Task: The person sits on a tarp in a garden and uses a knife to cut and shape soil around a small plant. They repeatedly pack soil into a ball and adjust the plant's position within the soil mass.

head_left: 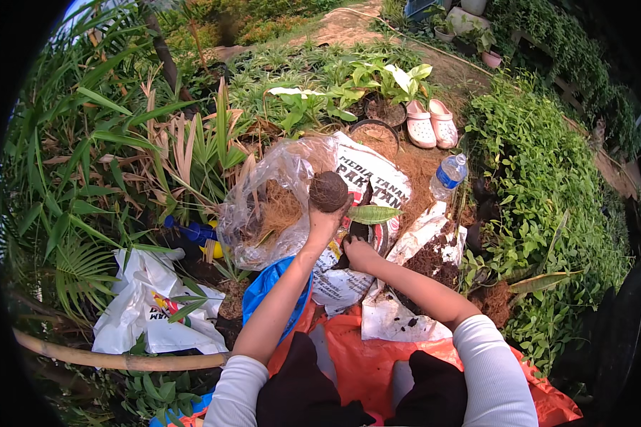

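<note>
My left hand [326, 219] is closed around a round brown ball of soil and fibre [328, 191], held up in front of me. A green pointed leaf [375, 214] reaches out to the right just beyond that hand; where it is rooted is hidden. Lower and to the right, my right hand [360, 255] is at the dark torn opening of a white printed planting-media sack [347, 285]. Its fingertips are hidden there, so whether they grip anything is unclear. On the left stands a clear plastic bag [240, 235] with brown coconut fibre [283, 205] inside.
Dark soil [430, 264] lies on an opened white sack [400, 320] over an orange tarp [347, 347]. A water bottle [450, 176] and pink clogs [431, 125] are at the right. A bamboo pole [123, 360], a blue bag [270, 293] and another white sack [165, 315] are left.
</note>
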The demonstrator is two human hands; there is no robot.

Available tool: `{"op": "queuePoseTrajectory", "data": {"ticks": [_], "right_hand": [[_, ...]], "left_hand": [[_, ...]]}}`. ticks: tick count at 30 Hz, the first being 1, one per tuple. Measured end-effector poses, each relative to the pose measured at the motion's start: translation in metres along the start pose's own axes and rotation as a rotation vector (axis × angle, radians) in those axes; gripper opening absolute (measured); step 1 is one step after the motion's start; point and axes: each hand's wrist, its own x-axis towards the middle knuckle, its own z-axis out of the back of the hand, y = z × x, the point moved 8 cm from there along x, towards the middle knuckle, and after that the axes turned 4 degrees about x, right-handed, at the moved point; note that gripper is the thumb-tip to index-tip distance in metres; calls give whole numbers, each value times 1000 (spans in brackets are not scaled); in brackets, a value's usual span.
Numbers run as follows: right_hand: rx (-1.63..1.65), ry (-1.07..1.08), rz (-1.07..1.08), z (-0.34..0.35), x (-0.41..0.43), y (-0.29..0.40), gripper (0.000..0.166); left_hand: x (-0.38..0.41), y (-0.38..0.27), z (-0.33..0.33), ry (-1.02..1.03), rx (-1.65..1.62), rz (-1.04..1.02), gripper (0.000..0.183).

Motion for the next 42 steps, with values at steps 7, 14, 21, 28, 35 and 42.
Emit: {"op": "queuePoseTrajectory", "data": {"ticks": [7, 14, 21, 28, 35, 42], "right_hand": [[-4, -77, 31, 11, -2, 4, 16], [871, -300, -233, 26, 14, -56, 22], [2209, 193, -350, 17, 7, -31, 40], [2189, -19, -264, 13, 7, -42, 33], [2149, 104, -340, 24, -10, -53, 27], [2312, -14, -116, 136, -30, -61, 28]], "left_hand": [[1, 7, -2, 37, 9, 150, 27], [5, 17, 0, -34, 3, 52, 32], [6, 11, 0, -93, 8, 34, 33], [6, 23, -8, -45, -49, 93, 43], [11, 26, -17, -4, 59, 89, 40], [12, 70, -24, 0, -119, 246, 38]]}}
